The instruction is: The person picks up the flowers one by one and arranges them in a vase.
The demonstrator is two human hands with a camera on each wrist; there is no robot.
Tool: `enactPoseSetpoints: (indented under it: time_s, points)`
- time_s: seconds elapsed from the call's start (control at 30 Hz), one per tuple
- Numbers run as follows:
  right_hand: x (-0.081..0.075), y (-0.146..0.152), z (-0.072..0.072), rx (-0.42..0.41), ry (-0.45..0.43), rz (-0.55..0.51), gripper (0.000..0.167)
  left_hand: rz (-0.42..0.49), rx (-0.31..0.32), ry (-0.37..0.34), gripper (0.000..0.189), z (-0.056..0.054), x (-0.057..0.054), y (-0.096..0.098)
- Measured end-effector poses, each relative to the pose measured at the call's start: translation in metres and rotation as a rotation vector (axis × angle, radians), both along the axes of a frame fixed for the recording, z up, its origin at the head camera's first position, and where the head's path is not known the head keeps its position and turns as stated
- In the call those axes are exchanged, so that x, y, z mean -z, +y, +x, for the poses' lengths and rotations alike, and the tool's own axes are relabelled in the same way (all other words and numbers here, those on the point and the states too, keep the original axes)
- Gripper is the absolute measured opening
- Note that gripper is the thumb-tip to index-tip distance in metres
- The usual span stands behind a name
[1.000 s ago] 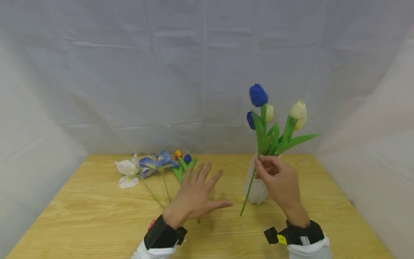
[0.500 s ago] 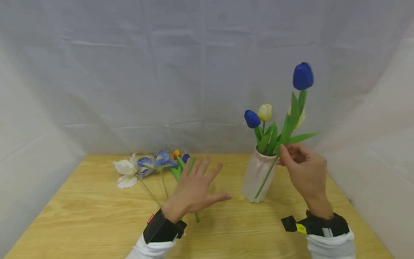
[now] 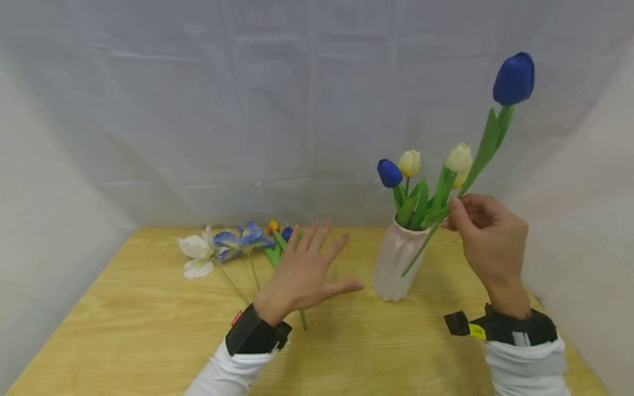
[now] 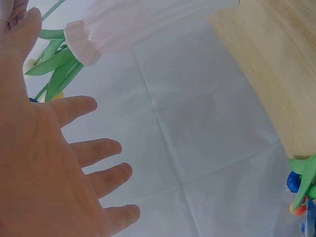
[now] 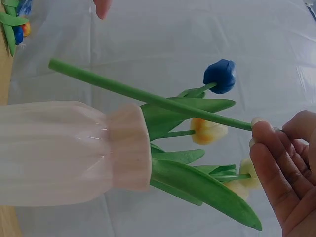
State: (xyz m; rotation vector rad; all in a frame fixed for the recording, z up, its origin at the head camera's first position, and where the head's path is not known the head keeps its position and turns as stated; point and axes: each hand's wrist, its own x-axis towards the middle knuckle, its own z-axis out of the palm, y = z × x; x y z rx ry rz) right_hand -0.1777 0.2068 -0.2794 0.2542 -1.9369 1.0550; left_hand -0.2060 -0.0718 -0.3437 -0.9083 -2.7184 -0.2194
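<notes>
Right hand: thumb and fingertips pinched on the stem of the held tulip.
Held tulip: blue, tilted, bloom up and to the right; its stem crosses in front of the vase, the lower end outside the rim; whether it touches, I cannot tell.
Vase: pale pink, upright on the table, holding a second blue tulip and pale tulips.
Left hand: fingers straight and spread apart, holding nothing, left of the vase.
Beside it: a white flower, a violet-blue flower and an orange tulip, lying down.
Left strap: black, red tag, lettering too small to read.
Right strap: black, yellow label, marks unreadable.
</notes>
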Motion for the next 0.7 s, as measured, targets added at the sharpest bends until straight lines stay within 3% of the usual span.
enactPoseSetpoints:
  time_s: [0.17,0.47,0.7]
  points:
    - [-0.008,0.006,-0.001,0.002,0.085,-0.036,0.016,0.012,0.008,0.025,0.089,0.000,-0.004,0.002]
    - [-0.032,0.012,-0.011,-0.001,0.243,-0.082,0.020,0.029,0.022,0.105,0.087,0.002,-0.021,0.003]
    - [-0.031,0.011,-0.015,-0.019,0.251,-0.145,0.018,0.027,0.022,0.077,0.088,0.002,-0.022,0.003]
